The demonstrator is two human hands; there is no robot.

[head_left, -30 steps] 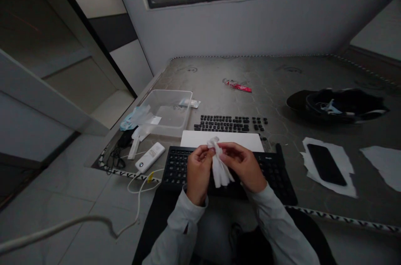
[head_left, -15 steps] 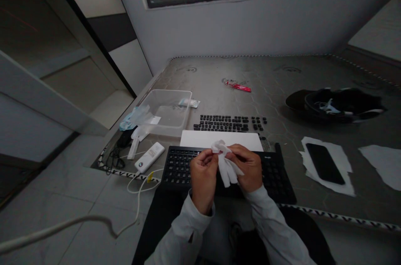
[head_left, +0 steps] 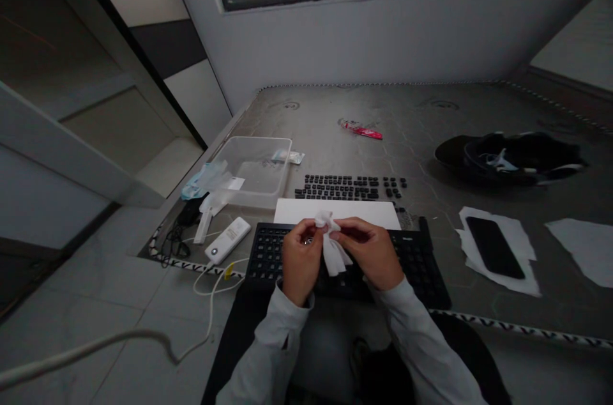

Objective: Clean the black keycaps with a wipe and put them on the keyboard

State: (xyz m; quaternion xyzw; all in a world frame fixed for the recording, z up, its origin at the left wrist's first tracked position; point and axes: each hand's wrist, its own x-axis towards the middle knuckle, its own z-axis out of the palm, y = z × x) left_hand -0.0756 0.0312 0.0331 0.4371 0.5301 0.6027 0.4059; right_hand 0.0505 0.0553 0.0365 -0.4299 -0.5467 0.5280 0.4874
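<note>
Both of my hands pinch a crumpled white tissue (head_left: 335, 255) above a black keyboard base (head_left: 266, 252). My left hand (head_left: 302, 259) is closed on the tissue's left side, my right hand (head_left: 371, 252) on its right side. The lower end of the tissue hangs loose between them. Whether anything small is wrapped inside, I cannot tell. Behind my fingers lies a white sheet (head_left: 287, 210). Beyond it, loose black keycaps (head_left: 340, 188) are laid out in rows on the table.
A clear plastic box (head_left: 258, 184) stands at the left. Near it lie a white power strip (head_left: 228, 240) and cables. A red-handled tool (head_left: 366, 131) lies farther back. On the right are a black cap (head_left: 522, 159), a phone (head_left: 495, 248) on paper, and another white sheet (head_left: 582, 248).
My hands and the tissue have shifted slightly left. The tissue looks more gathered between my fingers, with a narrower hanging end.
</note>
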